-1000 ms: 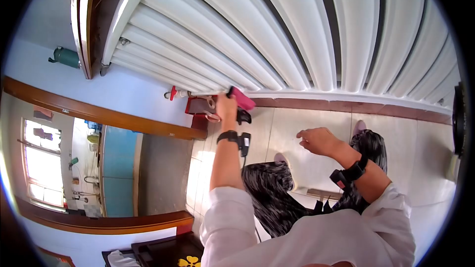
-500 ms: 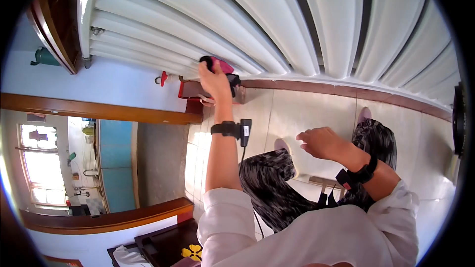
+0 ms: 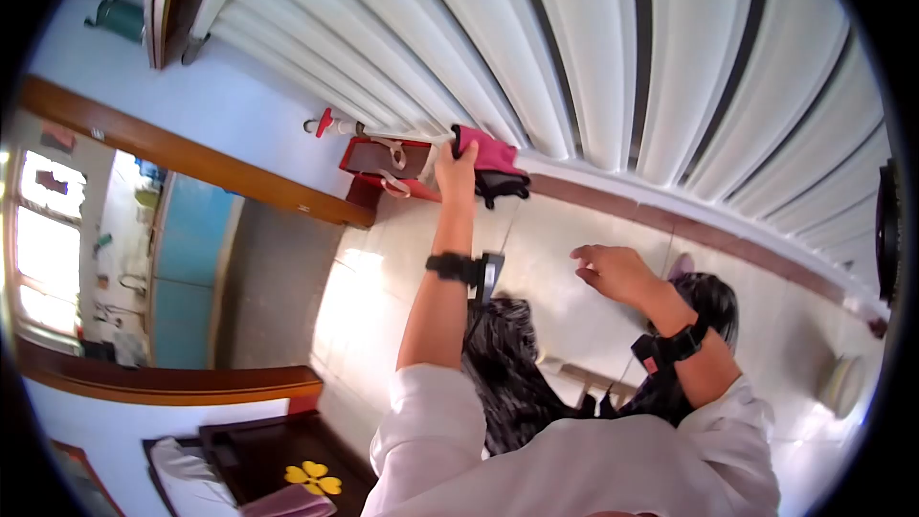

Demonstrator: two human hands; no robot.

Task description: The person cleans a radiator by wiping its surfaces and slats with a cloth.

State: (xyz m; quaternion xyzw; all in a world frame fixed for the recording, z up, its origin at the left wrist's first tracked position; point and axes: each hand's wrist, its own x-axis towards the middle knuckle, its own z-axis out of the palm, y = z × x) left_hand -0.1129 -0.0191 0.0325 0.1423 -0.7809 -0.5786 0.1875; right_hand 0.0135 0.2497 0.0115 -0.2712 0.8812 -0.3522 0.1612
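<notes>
A pink-and-black cloth (image 3: 490, 150) is gripped by my left hand (image 3: 456, 175) at its left edge, thumb and fingers closed on it. The cloth hangs against the lower edge of the white radiator (image 3: 598, 67), its black part lowest. Just left of that hand, a red bag (image 3: 369, 155) with pale handles stands open on the floor. My right hand (image 3: 617, 273) hovers over the tiles in front of my legs. It holds nothing, and its fingers are loosely bent with the thumb apart.
A red valve handle (image 3: 324, 122) sticks out by the radiator's left end. To the left, a wooden-framed doorway (image 3: 191, 158) leads to a kitchen. A dark table (image 3: 249, 450) with a yellow flower shape stands lower left. A low stool (image 3: 584, 375) is between my legs.
My left hand has shifted right relative to the red bag, drawing the cloth along; more of the cloth and bag shows. The view has turned. My right hand keeps much the same pose.
</notes>
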